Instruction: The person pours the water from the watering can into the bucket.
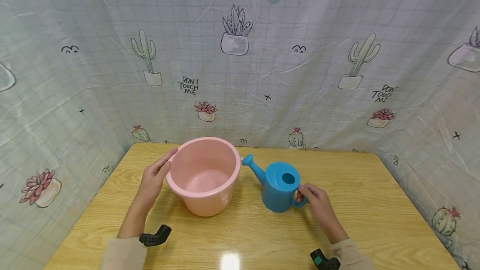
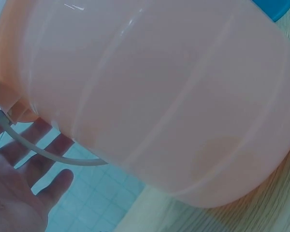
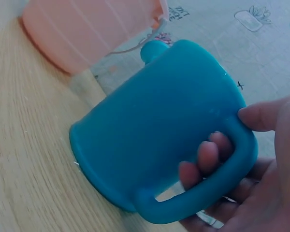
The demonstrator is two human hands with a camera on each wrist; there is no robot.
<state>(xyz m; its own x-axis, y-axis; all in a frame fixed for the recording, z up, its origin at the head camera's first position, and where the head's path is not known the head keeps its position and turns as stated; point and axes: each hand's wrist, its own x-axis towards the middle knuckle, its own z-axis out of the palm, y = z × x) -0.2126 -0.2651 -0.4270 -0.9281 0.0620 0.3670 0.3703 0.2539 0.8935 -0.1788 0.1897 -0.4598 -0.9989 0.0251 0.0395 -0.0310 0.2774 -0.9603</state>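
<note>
A pink bucket (image 1: 208, 203) stands on the left of the table, its mouth leaning a little toward the front. My left hand (image 1: 153, 178) rests against its left rim, fingers fairly straight. In the left wrist view those fingers (image 2: 36, 137) spread beside the bucket's wall, near its thin pale bail handle (image 2: 67, 160). To the right is a blue watering can (image 1: 275, 195), upright, its spout (image 1: 256, 170) pointing at the bucket. My right hand (image 1: 316, 201) grips the can's loop handle (image 3: 198, 200), with fingers curled through it and the thumb on top.
Both items share a wood-grain table (image 1: 360, 211). A cactus-print cloth (image 1: 270, 66) hangs behind it and along both sides. Black wrist cameras sit on the left wrist (image 1: 153, 236) and right wrist (image 1: 325, 261).
</note>
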